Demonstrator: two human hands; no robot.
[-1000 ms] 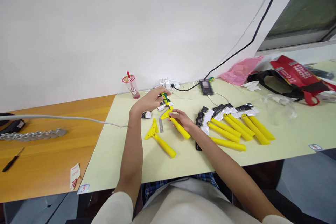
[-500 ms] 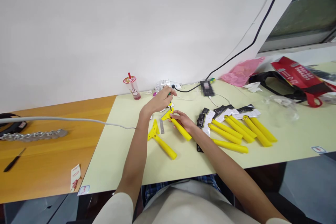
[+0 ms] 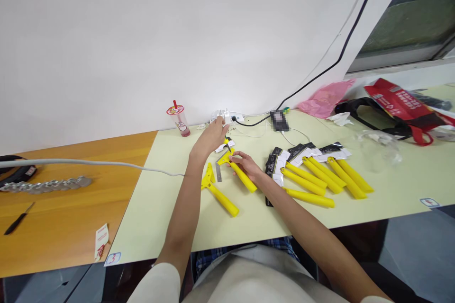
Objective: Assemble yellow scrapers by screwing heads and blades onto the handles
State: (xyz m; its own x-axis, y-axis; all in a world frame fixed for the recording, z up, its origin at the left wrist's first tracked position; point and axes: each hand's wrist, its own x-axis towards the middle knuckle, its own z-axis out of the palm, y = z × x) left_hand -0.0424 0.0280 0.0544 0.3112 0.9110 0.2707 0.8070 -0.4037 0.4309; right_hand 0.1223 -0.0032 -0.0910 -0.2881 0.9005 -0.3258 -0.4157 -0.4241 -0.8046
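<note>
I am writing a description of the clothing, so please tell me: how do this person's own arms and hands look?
The left sleeve is short and off-white; of the right sleeve, only an edge of similar colour shows. Below, both forearms are bare. The left hand and the right hand wear no gloves, and I see no watch or bracelet.

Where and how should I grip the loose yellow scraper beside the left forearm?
Probably around the middle of its handle, coming from the right: the handle is long, straight and slants out that way, while the left forearm partly covers the scraper head.
</note>
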